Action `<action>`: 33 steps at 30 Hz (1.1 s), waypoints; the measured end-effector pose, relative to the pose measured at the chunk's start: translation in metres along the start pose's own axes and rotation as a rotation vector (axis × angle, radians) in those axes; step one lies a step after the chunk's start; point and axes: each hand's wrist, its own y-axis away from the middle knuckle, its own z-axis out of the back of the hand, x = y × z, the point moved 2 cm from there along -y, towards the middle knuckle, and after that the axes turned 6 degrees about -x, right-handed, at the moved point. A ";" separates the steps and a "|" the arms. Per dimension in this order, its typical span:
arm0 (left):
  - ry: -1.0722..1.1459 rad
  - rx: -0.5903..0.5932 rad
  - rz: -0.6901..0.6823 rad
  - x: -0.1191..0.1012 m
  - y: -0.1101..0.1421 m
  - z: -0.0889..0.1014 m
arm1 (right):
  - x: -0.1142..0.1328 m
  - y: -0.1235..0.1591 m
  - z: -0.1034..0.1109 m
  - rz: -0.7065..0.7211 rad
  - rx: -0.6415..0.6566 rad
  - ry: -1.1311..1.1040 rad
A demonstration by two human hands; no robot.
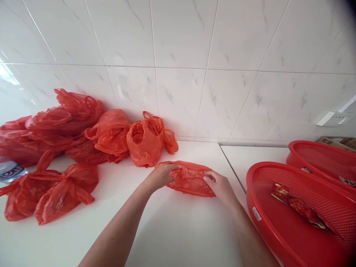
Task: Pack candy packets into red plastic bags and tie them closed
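A thin red plastic bag (190, 178) lies flat on the white counter (178, 230) near the tiled wall. My left hand (161, 175) grips its left end with fingers curled over the plastic. Fingers of my right hand (219, 185) pinch the bag's right end. Just behind the bag stands an open red bag (146, 142) with its handles up.
Several filled and tied red bags (55, 185) pile up at the left, against the wall (180, 74). A red mesh basket (258, 207) at the right holds red wrapped packets (299, 205); a second red basket (319, 159) sits behind it. A bottle label (9, 171) shows at far left.
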 end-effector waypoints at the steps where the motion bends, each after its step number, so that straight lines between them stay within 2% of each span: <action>1: 0.000 -0.025 -0.016 -0.005 0.001 0.001 | -0.001 -0.001 0.000 -0.022 -0.051 0.005; 4: -0.010 -0.056 -0.070 -0.018 0.004 -0.004 | -0.005 -0.004 -0.002 -0.104 -0.140 0.032; 8: -0.021 0.008 -0.140 -0.021 0.010 -0.018 | -0.014 -0.006 -0.003 -0.194 -0.086 0.014; 12: 0.117 0.040 -0.028 -0.009 0.016 -0.019 | -0.021 -0.006 0.001 -0.246 0.012 -0.007; 14: 0.192 0.003 0.002 -0.006 0.019 -0.016 | -0.022 -0.006 0.004 -0.222 -0.010 0.003; 15: 0.213 -0.081 0.019 -0.005 0.020 -0.015 | -0.020 -0.006 0.006 -0.196 -0.041 0.009; 16: 0.221 -0.219 0.047 -0.005 0.022 -0.014 | -0.018 -0.005 0.007 -0.160 -0.081 0.015; 19: 0.252 -0.711 0.217 -0.003 0.030 -0.018 | -0.007 0.000 0.009 -0.040 -0.227 0.090; 20: 0.295 -0.787 0.292 -0.002 0.033 -0.024 | -0.003 0.002 0.008 0.003 -0.280 0.135; 21: 0.362 -0.784 0.374 0.000 0.034 -0.031 | 0.001 0.004 0.006 0.052 -0.326 0.183; 22: 0.448 -0.731 0.455 0.002 0.035 -0.038 | 0.004 0.006 0.003 0.102 -0.357 0.231; 24: 0.606 -0.606 0.575 0.006 0.035 -0.051 | 0.007 0.006 -0.008 0.189 -0.327 0.325; 27: 0.737 -0.541 0.592 0.010 0.033 -0.060 | 0.011 0.003 -0.026 0.234 -0.106 0.446; 29: 0.792 -0.548 0.551 0.010 0.031 -0.061 | 0.019 0.006 -0.029 0.247 -0.053 0.482; 31: 0.825 -0.551 0.522 0.011 0.031 -0.061 | 0.036 0.020 -0.018 0.305 -0.147 0.460; 33: 0.840 -0.550 0.513 0.013 0.031 -0.060 | 0.058 0.046 0.004 0.406 -0.263 0.389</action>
